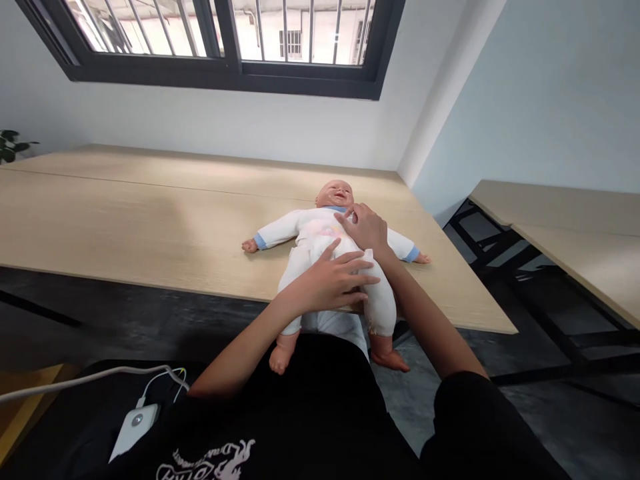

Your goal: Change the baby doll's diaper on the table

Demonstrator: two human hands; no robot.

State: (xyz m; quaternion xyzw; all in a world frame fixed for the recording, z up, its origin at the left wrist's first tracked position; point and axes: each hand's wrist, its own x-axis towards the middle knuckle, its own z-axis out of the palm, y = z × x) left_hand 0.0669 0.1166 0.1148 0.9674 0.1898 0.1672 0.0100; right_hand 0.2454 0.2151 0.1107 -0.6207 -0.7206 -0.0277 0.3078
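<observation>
A baby doll point(307, 223) lies on its back on the wooden table point(210, 233), its head toward the window and its arms spread wide. It wears a white outfit with blue collar and cuffs and a faint coloured print on the chest. The doll's legs and bare feet hang over the front edge toward me. My left hand point(335, 280) lies over the lower belly and upper leg, fingers spread. On the upper chest near the collar rests my right hand point(367, 230), its thumb apart from the bent fingers. Part of the doll's torso is hidden beneath my hands.
A second table point(565, 213) with a black metal frame stands to the right, across a gap. The wall and a barred window point(225, 73) rise behind. At lower left are a white device point(134, 430) with a cable and a plant point(13, 147) farther back.
</observation>
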